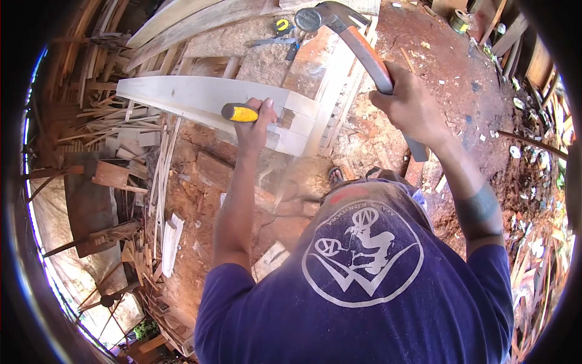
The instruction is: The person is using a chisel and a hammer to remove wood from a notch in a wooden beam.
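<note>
My left hand (pixel 257 124) grips a chisel by its yellow, dark-capped handle (pixel 241 113) over the right part of a long pale wooden board (pixel 194 95). The chisel's blade is hidden. That end of the board has straight cuts and a darker recessed patch (pixel 286 119) beside my hand. In my right hand (pixel 412 109) is a claw hammer (pixel 364 51) with an orange and grey handle, raised to the right of the board with its metal head toward the top of the view.
Stacked planks (pixel 176 24) lie beyond the board, near a yellow tape measure (pixel 282 27) and a blue-handled tool (pixel 270 42). Scrap wood and thin strips (pixel 115 121) are piled at left. More offcuts (pixel 536 57) and a round tin (pixel 459 21) sit at right on the reddish dirt floor (pixel 448 67).
</note>
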Demonstrator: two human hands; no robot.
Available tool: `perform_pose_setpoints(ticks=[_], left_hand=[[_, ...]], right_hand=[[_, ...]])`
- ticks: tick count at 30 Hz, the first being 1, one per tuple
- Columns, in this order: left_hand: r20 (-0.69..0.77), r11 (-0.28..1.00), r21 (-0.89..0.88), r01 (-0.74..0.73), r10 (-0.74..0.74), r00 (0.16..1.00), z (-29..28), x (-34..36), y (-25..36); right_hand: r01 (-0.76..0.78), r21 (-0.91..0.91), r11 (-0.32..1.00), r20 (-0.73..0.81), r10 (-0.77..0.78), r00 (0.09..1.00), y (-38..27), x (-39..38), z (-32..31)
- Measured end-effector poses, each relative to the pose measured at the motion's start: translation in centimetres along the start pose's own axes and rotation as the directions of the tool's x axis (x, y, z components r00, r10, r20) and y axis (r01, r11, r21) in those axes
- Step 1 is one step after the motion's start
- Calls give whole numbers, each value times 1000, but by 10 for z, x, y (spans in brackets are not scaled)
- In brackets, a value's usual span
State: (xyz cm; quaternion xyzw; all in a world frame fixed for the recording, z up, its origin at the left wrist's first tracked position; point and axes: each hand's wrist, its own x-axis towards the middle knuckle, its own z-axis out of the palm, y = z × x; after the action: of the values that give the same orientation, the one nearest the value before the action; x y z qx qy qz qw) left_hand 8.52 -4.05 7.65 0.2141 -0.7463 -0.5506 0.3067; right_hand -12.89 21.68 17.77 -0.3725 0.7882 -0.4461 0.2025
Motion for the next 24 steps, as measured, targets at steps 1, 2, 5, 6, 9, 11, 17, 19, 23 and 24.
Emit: perform_pose_setpoints(ticks=[1, 2, 5, 6, 9, 11, 17, 19, 23, 24], left_hand=[[-2, 1000, 10, 4, -4, 1000, 3, -5, 1], [-8, 1000, 21, 11, -11, 1000, 5, -9, 3], [19, 982, 187, 3, -7, 1000, 9, -7, -6], [20, 982, 188, 3, -7, 1000, 10, -7, -6], [14, 992, 124, 8, -10, 1000, 11, -3, -8], [-15, 988, 156, 5, -2, 1000, 5, 7, -20], [-60, 997, 3, 81, -81, 995, 7, 2, -13], [-56, 995, -46, 91, -93, 994, 6, 0, -17], [-61, 1000, -18, 26, -27, 998, 12, 4, -25], [-63, 1000, -11, 27, -28, 998, 7, 0, -31]], right_hand=[[1, 2, 1000, 0, -1, 1000, 0, 1, 0], [-2, 7, 1000, 25, 2, 1000, 0, 2, 1], [-15, 8, 1000, 76, 14, 997, 1, 6, 4], [-24, 0, 1000, 97, 24, 995, 1, 7, 5], [90, -32, 995, 55, -88, 995, 2, 5, 13], [139, -84, 987, 92, -132, 987, -2, 8, 13], [596, -158, 787, -95, -613, 785, -87, 30, -16], [645, -84, 760, -248, -643, 725, -117, 25, -14], [544, -286, 789, 209, -503, 839, -46, 26, 45], [523, -337, 783, 343, -415, 843, -40, 24, 52]])
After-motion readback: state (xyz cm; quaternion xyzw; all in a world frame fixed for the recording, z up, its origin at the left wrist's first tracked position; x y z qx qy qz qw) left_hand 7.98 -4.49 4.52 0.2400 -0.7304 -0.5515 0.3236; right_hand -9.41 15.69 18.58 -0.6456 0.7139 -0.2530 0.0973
